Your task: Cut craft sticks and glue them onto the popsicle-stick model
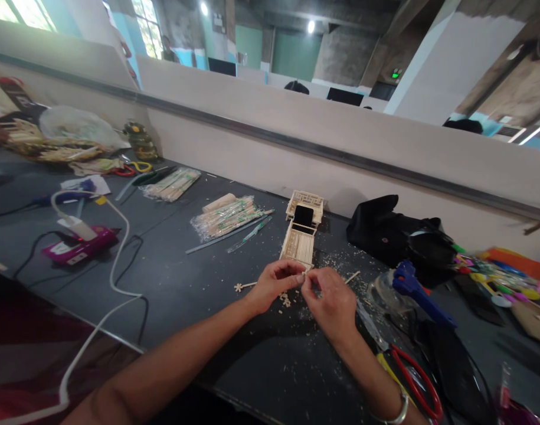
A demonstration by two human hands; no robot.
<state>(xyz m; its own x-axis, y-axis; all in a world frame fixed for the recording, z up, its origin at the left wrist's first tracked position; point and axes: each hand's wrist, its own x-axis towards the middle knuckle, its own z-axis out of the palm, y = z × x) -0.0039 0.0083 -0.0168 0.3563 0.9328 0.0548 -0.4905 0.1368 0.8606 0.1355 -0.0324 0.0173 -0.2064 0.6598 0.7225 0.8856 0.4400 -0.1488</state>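
My left hand (276, 284) and my right hand (331, 300) meet over the dark table, fingertips pinched close together. Between them is a tiny pale wooden piece (304, 273), too small to make out fully. Just beyond my fingers stands a small model built of thin wooden sticks (300, 245), with a black panel (303, 217) at its far part. Below my hands lie small cut wooden bits (285, 300). To the left of my left hand is a stick with a flower-shaped end (239, 287).
Bagged wooden sticks (228, 219), a craft knife (251, 234) and a purple power strip (77, 247) lie to the left. On the right are a blue glue gun (422, 292), red-handled scissors (418, 378) and a black bag (385, 230). A low partition (261, 141) runs behind.
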